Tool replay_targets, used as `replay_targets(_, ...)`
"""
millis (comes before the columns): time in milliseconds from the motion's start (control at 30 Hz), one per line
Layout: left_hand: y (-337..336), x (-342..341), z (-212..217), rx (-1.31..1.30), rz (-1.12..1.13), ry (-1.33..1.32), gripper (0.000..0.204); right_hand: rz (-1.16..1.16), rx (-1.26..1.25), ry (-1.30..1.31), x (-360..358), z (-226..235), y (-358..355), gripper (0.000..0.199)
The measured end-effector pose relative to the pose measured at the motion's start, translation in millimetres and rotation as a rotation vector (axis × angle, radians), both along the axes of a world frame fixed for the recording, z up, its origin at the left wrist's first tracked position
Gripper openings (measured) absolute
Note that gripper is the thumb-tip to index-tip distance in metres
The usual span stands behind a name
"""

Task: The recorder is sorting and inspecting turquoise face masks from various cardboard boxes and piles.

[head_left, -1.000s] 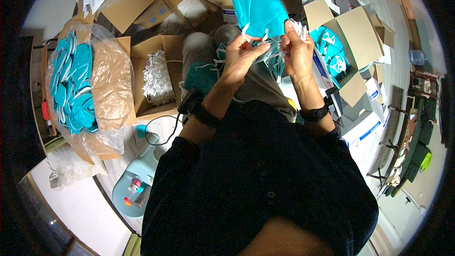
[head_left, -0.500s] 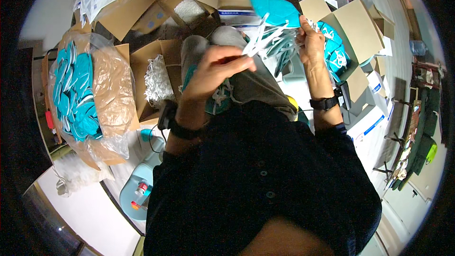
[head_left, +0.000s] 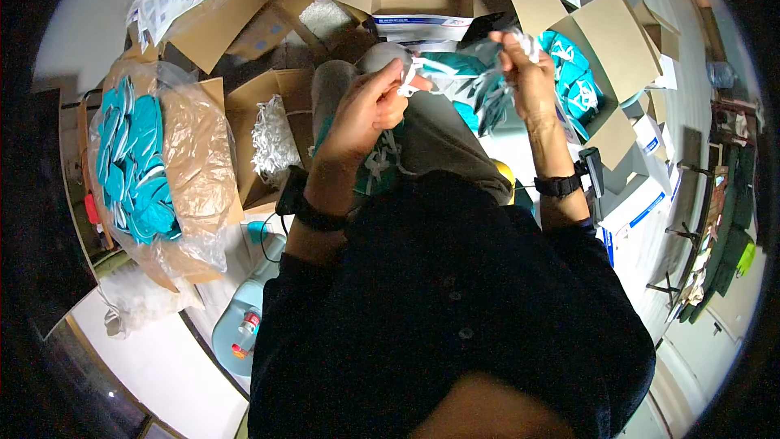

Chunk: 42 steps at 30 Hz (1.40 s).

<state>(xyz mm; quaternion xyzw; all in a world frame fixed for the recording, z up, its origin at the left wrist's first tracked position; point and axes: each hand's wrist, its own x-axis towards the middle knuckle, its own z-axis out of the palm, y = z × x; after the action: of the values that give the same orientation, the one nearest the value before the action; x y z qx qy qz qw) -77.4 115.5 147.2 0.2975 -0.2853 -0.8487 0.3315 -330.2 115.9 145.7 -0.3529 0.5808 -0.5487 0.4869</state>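
Nearest the camera, the person's dark-clad torso is filling the lower half of the view, and both forearms are rising from it toward twelve o'clock over the lap.

The left hand (head_left: 366, 110) is sitting at about eleven o'clock from the chest, fingers curled shut and pinching the end of a white elastic strap (head_left: 422, 75) between thumb and forefinger. More white straps are dangling below that wrist over a teal piece lying on the thigh.

The right hand (head_left: 526, 73) is lifted at about one o'clock, a little farther out and higher than the left, its fingers closed around a bunch of thin, clear-looking material and strap ends; exactly what lies inside the fist is hard to tell.

Between the two hands the teal mask (head_left: 455, 65) is hanging, with its long axis running roughly from nine to three o'clock. The strap is leading off it toward the left hand, so the left hand is holding the strap end while the right is holding the mask's other side, and neither is clearly nearer.

Farther out, at three o'clock of the right hand, an open cardboard box (head_left: 605, 49) is holding more teal masks. At nine o'clock, well apart, a plastic-lined box (head_left: 195, 154) is showing a stack of the same masks.
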Motion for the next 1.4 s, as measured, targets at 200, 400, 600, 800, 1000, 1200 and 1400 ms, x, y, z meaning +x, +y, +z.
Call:
replay_targets(200, -8, -15, 22, -0.276, -0.212, -0.400, 0.035, 0.525, -0.112, 0.063, 47, 17, -9, 0.020)
replay_targets(400, -11, -7, 38, -0.420, -0.172, -0.532, 0.028, 0.813, -0.174, 0.096, 47, 19, -20, 0.026)
replay_targets(600, -15, -2, 31, -0.501, -0.197, -0.522, 0.028, 0.795, -0.086, 0.017, 45, 14, -24, 0.024)
replay_targets(800, -8, -8, 13, -0.209, -0.128, -0.397, 0.027, 0.456, -0.332, 0.522, 49, 0, -26, 0.037)
replay_targets(1000, 19, -1, -17, 0.106, 0.031, -0.260, 0.025, 0.359, -0.796, 1.337, 47, -30, -37, 0.058)
replay_targets(1200, 51, 29, -1, 0.203, 0.043, -0.284, 0.025, 0.265, -0.693, 1.279, 31, -47, -53, 0.048)
replay_targets(1400, 77, 47, 4, 0.213, 0.018, -0.304, 0.028, 0.174, -0.232, 1.035, 0, -56, -58, 0.060)
